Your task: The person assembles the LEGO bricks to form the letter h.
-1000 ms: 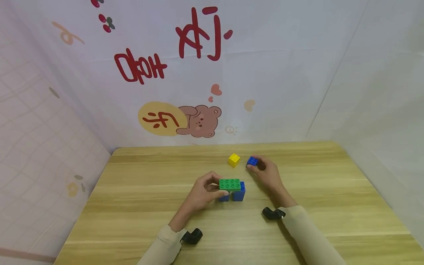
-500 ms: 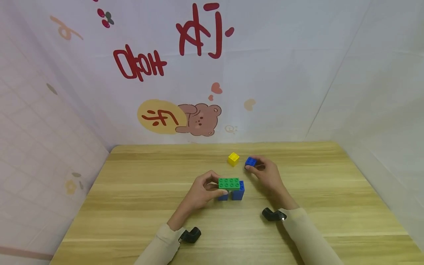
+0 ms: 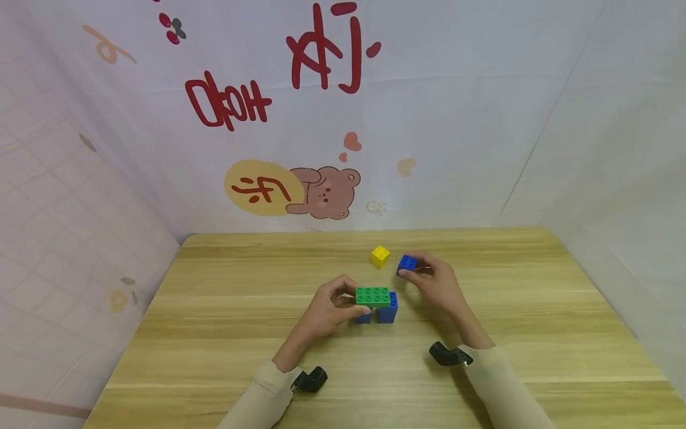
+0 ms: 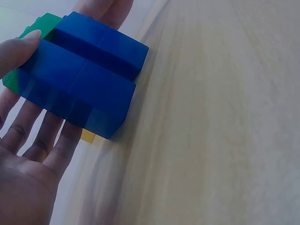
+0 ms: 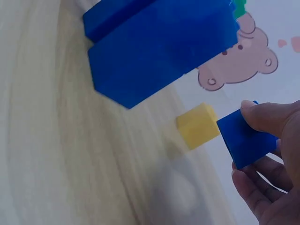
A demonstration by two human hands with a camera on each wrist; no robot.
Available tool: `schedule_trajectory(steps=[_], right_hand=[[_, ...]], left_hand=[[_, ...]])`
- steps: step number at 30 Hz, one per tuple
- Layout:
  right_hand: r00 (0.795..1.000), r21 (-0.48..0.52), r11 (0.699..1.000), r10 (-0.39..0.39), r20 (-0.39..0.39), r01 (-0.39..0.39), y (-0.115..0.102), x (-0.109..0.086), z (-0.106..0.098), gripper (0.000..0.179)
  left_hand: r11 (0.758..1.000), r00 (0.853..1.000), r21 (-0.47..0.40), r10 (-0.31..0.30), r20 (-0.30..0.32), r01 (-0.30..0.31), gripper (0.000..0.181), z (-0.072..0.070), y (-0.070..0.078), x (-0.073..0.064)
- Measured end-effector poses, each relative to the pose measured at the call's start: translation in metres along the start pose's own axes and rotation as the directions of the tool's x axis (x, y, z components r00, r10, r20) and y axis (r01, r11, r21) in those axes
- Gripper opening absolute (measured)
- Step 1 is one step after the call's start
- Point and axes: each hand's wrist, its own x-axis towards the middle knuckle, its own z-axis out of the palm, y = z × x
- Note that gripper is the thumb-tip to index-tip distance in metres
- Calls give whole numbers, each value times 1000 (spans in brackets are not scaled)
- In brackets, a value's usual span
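My left hand [image 3: 324,311] grips a toy-brick structure at its left side, thumb in front and fingers behind. A green brick [image 3: 372,296] with two rows of studs lies across two upright blue columns [image 3: 387,313], each made of stacked bricks in the left wrist view. The right column's studs show partly beyond the green brick. Beyond and to the right, my right hand [image 3: 440,287] pinches a small blue brick [image 3: 407,263] between thumb and fingers. In the right wrist view, this blue brick [image 5: 246,137] appears held off the table.
A small yellow brick [image 3: 380,257] sits on the wooden table [image 3: 241,286], left of the held blue brick. The table's back edge meets a white printed backdrop [image 3: 455,119], and similar sheets flank both sides.
The small blue brick has risen slightly and come a little nearer in my right hand. The left hand keeps its grip on the structure, which stays in place.
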Motion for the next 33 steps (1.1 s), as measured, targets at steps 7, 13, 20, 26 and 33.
schedule_trajectory(steps=[7, 13, 20, 26, 33], right_hand=[[996, 38, 996, -88, 24, 87, -19, -7, 2, 44], [992, 40, 992, -124, 31, 122, -29, -10, 3, 43], [985, 60, 984, -168, 34, 165, -46, -15, 4, 44], [975, 69, 974, -219, 39, 216, -59, -22, 8, 42], [963, 59, 963, -265, 42, 262, -69, -26, 13, 40]], left_hand=[[1000, 1000, 0, -5, -20, 5, 32, -2, 1, -4], [1000, 1000, 4, -1, -13, 1, 31, -2, 2, -3], [1000, 1000, -13, 17, -1, -17, 31, -1, 1, 1], [1000, 1000, -13, 21, 3, -21, 31, -1, -2, 0], [1000, 1000, -4, 27, 3, -27, 31, -1, -3, 0]])
